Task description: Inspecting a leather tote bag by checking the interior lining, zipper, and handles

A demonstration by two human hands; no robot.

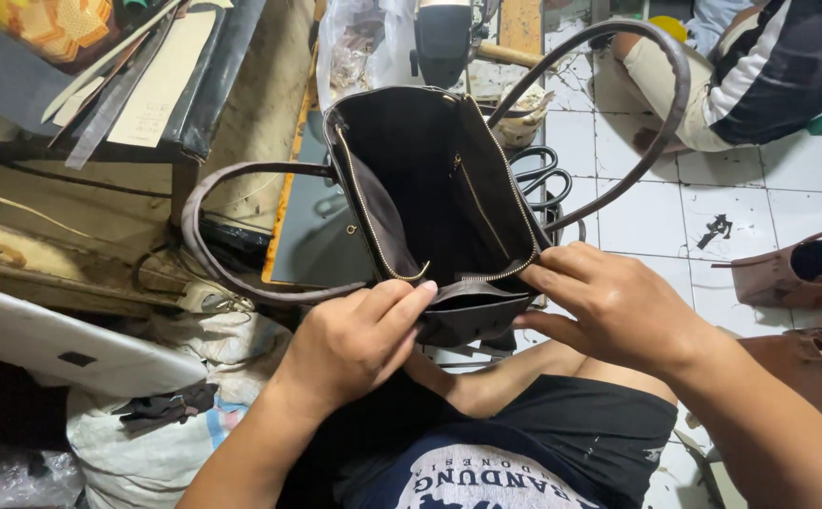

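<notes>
Two hands on a dark brown handbag.
Mouth open, gold zipper, two long handles; left hand and right hand each grip pinched shut on near rim.

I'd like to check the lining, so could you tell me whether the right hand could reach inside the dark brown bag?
Probably yes: the right hand grips the bag at its rim, and its mouth gapes open.

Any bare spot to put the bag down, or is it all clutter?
Bare white floor tiles lie right of the dark handbag, between the seated person's leg and the tan bags. Left side is crowded: workbench, sacks. Left hand and right hand grip the bag's near rim.
</notes>
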